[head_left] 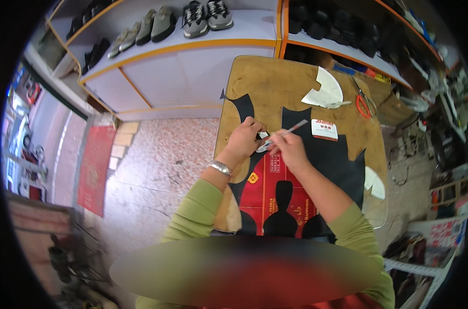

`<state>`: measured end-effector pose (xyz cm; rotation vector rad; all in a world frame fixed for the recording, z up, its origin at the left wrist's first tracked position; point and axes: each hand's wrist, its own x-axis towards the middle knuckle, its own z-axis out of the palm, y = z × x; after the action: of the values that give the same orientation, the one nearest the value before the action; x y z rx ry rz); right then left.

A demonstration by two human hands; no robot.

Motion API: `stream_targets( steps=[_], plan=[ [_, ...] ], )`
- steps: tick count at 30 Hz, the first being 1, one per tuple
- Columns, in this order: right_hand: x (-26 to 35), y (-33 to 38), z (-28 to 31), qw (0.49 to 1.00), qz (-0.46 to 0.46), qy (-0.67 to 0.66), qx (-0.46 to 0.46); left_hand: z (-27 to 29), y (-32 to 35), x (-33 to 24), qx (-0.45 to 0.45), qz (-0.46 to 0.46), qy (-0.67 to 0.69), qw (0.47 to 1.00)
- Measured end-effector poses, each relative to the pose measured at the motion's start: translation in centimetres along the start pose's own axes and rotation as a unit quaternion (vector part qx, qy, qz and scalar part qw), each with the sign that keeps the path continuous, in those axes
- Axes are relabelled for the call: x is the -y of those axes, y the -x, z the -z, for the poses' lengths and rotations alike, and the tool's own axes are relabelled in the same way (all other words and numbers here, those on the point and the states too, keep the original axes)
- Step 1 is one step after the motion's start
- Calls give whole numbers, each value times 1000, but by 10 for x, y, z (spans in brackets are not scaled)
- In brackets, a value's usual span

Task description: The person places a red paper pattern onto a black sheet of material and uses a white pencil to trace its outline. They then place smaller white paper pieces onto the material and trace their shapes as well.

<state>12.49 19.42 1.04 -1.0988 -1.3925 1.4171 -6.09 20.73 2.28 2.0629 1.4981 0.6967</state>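
My right hand grips a slim, pale pen-like stick with a reddish mark, slanting up and right between the fingers. Close beside it, my left hand has its fingers curled over a small white piece against black material; its edges are partly hidden. Under and around both hands lies a black sheet with cut-out edges. Below the hands is a red printed sheet, with a black shaped cut-out on it. A curved black strip extends beyond my left hand.
The worn brown table also holds red-handled scissors, a white fan-shaped template, a white card and another white piece. Shoes line the shelf behind. Cluttered racks stand at right.
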Motion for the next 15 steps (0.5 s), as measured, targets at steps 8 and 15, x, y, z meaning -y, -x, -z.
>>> stream_targets(
  steps=[8,15],
  plan=[
    [14,123,34,908,170,368,-101,18,7,9,48,24,28,998],
    [4,179,29,853,109,507,-57,18,13,-29,-27,128,-132,983]
  ],
)
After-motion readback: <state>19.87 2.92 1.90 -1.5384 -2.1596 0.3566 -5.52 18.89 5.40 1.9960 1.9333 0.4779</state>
